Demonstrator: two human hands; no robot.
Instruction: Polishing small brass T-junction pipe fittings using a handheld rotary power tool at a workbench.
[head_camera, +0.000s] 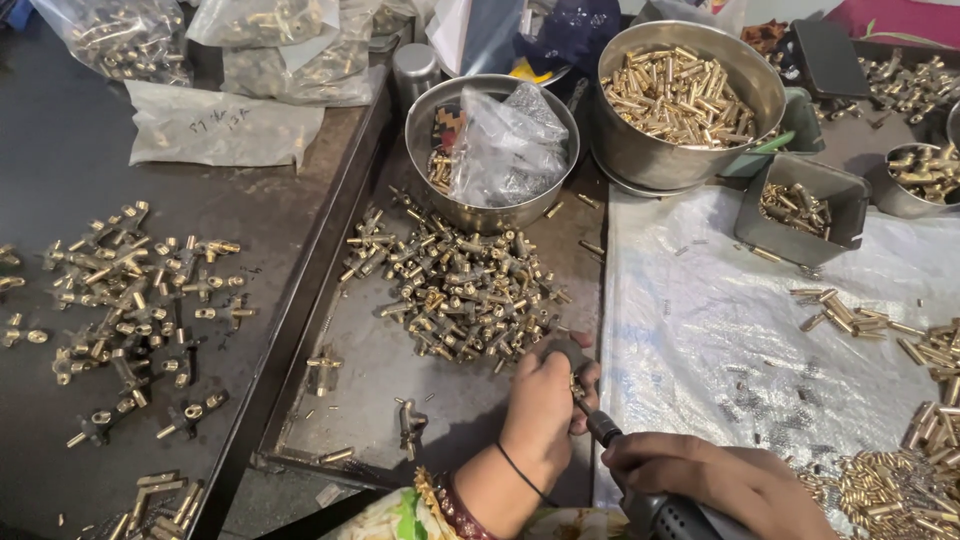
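My left hand (545, 400) is closed around a small brass fitting at the near edge of a heap of brass valve parts (455, 285) on a shallow metal tray (350, 400). My right hand (715, 480) grips a dark powered hand driver (650, 510), whose bit (597, 420) points up into the piece in my left hand. A black thread band and bangles circle my left wrist.
Behind the heap stand a steel bowl with a plastic bag (495, 150) and a larger bowl of brass pins (685, 95). A grey bin (805, 205) sits on a plastic sheet (700, 310) strewn with pins. Assembled fittings (140, 300) spread over the dark left table, bagged parts (130, 35) behind.
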